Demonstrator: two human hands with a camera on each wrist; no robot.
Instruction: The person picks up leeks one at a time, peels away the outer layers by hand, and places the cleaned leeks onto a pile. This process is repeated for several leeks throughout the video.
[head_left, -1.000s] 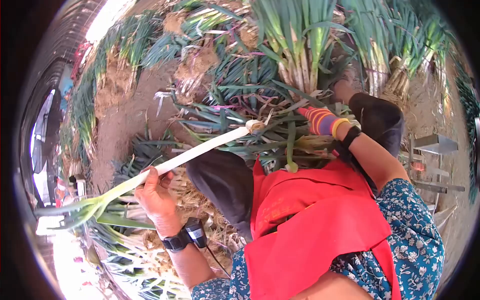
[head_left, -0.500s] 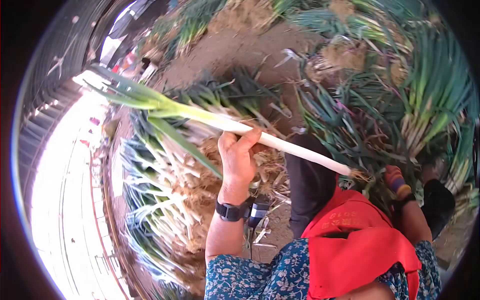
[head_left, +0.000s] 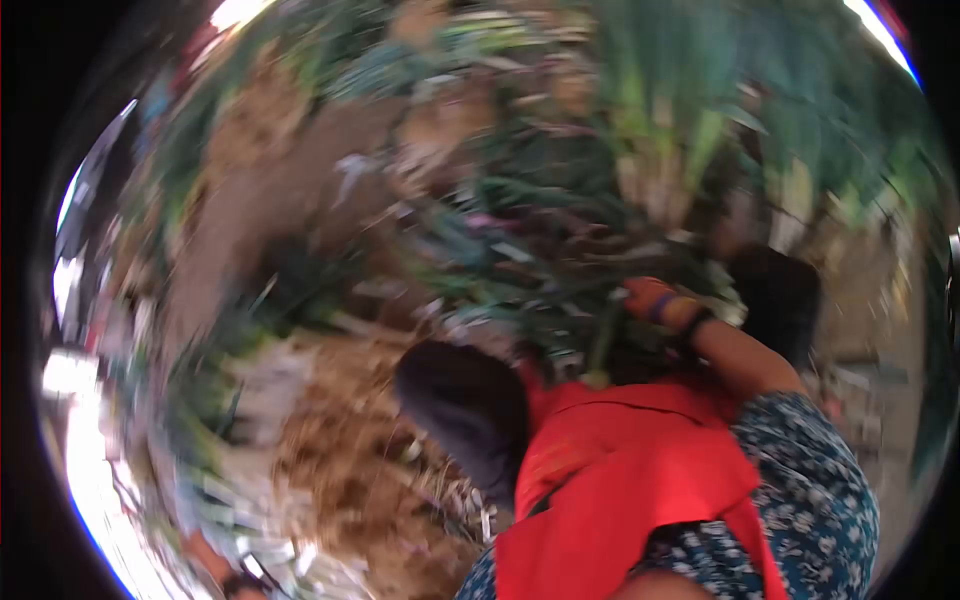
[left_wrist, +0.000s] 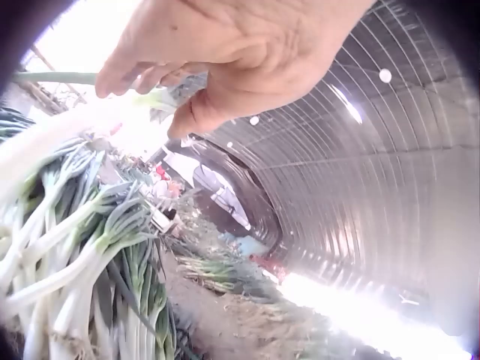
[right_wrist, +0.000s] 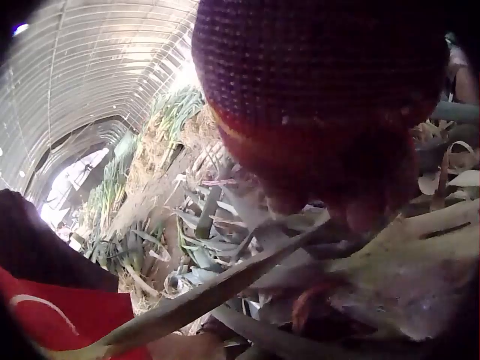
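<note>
At the lower left edge of the head view is my bare left hand [head_left: 205, 560], blurred, over the leek pile. In the left wrist view its thumb and fingers are apart and loose, beside the white shaft of a leek [left_wrist: 45, 142] that passes behind the fingertips. My right hand [head_left: 650, 298], in a striped knitted glove, is low among leek leaves in front of the red apron. The right wrist view shows bare fingertips [right_wrist: 364, 214] right at a long leek leaf [right_wrist: 217, 296]; its palm side is hidden, and I cannot tell whether they grip it.
More leeks [left_wrist: 82, 262] lie piled on the left, white shafts and roots showing. Upright leek bunches [head_left: 660, 130] stand ahead. Dark-trousered knees flank the red apron [head_left: 620, 480]. Bare soil [head_left: 290, 180] shows at the far left, under an arched ribbed roof [left_wrist: 360, 180].
My left hand held a leek up before me; now it has gone to the lower left, its fingers loosened. The head view swung left and back. My right hand stays among the leaves.
</note>
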